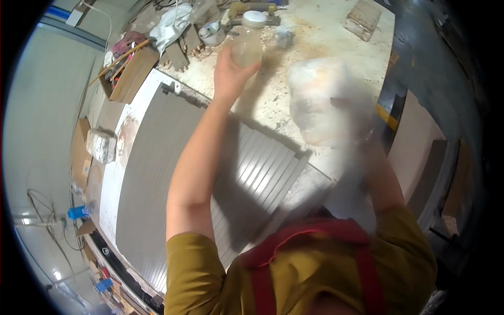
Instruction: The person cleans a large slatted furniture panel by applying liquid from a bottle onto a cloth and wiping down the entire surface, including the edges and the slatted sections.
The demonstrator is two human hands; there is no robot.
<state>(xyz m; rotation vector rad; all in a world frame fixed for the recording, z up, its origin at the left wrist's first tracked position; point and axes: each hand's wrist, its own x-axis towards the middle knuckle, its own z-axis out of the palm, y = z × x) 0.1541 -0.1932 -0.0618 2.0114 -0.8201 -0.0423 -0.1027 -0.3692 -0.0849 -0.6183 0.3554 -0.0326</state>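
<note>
I see a clear bottle [247,47] with a white cap, a milky white bag [320,100], a grey ribbed panel [173,173], my mustard sleeves and red straps.

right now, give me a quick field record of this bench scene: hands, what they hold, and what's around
left hand: left hand grips a clear plastic bottle with a white cap, raised over the bench
right hand: right hand holds a blurred whitish plastic bag
surface: dusty workbench with a grey ribbed panel lying on it
nearby: open cardboard box of sticks, wood offcuts, white cup
clothing: mustard shirt, red straps
</note>
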